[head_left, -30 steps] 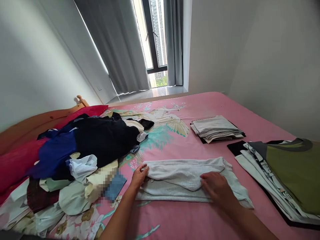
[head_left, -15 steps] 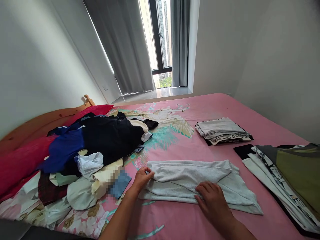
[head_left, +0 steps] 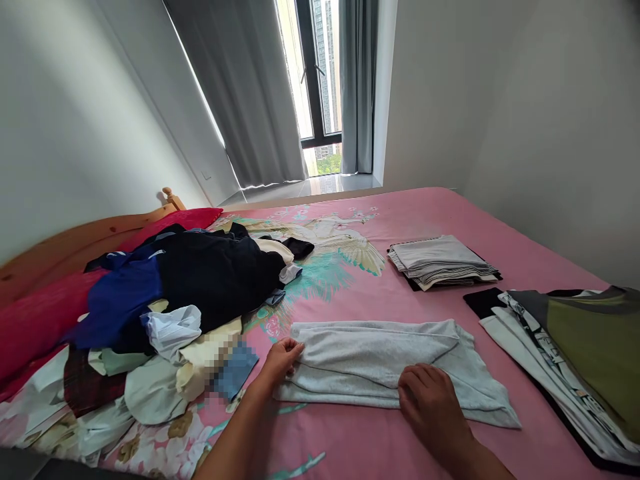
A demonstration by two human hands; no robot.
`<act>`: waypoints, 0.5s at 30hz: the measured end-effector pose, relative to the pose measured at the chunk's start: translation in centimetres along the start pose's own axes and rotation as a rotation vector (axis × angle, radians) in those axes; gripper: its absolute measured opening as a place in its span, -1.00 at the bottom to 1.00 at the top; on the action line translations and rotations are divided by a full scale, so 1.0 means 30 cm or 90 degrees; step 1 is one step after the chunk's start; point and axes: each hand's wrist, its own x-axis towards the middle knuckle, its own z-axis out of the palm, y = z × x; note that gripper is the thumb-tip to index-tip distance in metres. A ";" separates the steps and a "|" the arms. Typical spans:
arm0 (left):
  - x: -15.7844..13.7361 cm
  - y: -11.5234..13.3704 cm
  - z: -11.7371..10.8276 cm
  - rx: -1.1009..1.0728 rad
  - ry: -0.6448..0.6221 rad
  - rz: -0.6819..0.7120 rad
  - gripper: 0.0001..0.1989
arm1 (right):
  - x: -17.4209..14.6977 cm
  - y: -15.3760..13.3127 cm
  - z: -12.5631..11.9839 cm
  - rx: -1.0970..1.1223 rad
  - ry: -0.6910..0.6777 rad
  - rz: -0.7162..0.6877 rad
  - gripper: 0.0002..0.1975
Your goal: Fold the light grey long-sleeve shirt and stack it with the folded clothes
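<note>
A light grey garment (head_left: 370, 360), folded into a long strip with a flared right end, lies across the pink bedsheet in front of me. My left hand (head_left: 283, 360) pinches its left edge between thumb and fingers. On the near edge, right of the middle, my right hand (head_left: 431, 403) rests with its fingers curled together and the thumb tucked under, gripping the cloth there. The fabric between the two hands looks fairly smooth, with a few long creases. Whether it is trousers or a top I cannot tell.
A heap of loose clothes (head_left: 215, 273) covers the left side by a red pillow (head_left: 40, 313) and the wooden headboard (head_left: 75, 233). Folded grey clothes (head_left: 443, 260) are stacked at the back right. Another pile, olive shirt (head_left: 595, 353) on top, lies far right.
My right hand has slid slightly right along the near edge, and its fingers have curled in more. The cloth between my hands is smoother. My left hand keeps its pinch.
</note>
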 end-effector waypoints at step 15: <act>0.032 0.030 -0.003 0.205 0.083 0.015 -0.54 | 0.138 -0.110 0.106 0.078 -0.086 -0.039 -0.83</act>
